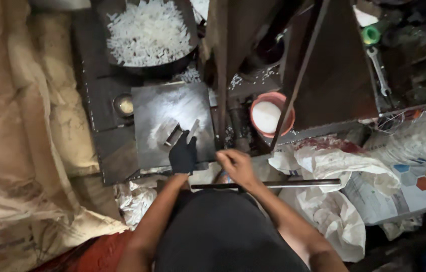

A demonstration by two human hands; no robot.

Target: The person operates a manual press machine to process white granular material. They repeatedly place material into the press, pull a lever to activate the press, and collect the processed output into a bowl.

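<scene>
Metal piece: a small flat grey strip (193, 129) on the dark steel plate (157, 100); its long axis runs away from the person, tilted slightly rightward, far end pointing toward the pan.
Metal block: a second short grey piece (169, 135) lies just left of the strip, angled the same way, beside the left fingertips.
Left hand (183, 155): wears a black glove, palm down on the plate's near edge; fingers spread and extended, the tips touching or all but touching the near ends of both pieces. It grips nothing.
Right hand (236, 166): bare, fingers curled together into a loose fist; whether it pinches anything cannot be told. It sits just right of the left hand, off the plate's near right corner.
Steel rod (298, 184): a long bar lying crosswise, passing under the right wrist and running out well to the right.
Position of pieces: ahead of the left hand, ahead and left of the right hand.
Pan (172, 63): black, filled with white shredded bits, well beyond both hands.
Bowl (287, 113): reddish, holding white powder, ahead and right of the right hand.
Sacks (323, 211): white, crumpled, right of the right forearm.
Spanner (379, 70): far right, well apart.
</scene>
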